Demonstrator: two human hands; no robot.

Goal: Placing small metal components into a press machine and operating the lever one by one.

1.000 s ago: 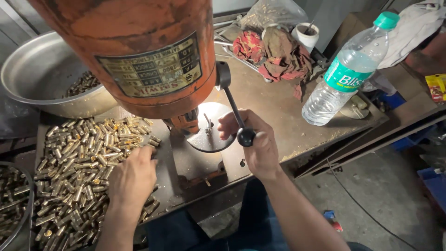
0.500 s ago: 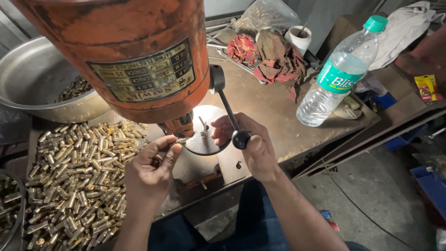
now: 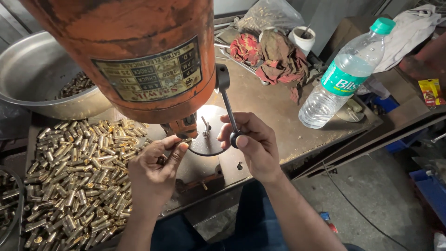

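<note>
The left hand (image 3: 155,169) pinches a small brass piece (image 3: 186,140) under the orange press (image 3: 139,60). The right hand (image 3: 253,144) is closed around the lever knob (image 3: 234,139). A large loose pile of brass pieces (image 3: 74,176) on the surface (image 3: 278,116) looks unprocessed, so much remains.

Your single head-worn camera looked steeply down and forward, close over the workbench (image 3: 278,125), with the orange press housing (image 3: 134,51) crowding the top left of the frame.

Under an orange drill press (image 3: 134,60), the left hand (image 3: 155,169) pinches a small brass casing (image 3: 186,140); the right hand (image 3: 253,144) grips the black lever knob (image 3: 233,139). Loose brass casings (image 3: 69,176) cover the table (image 3: 278,111) at left.
</note>
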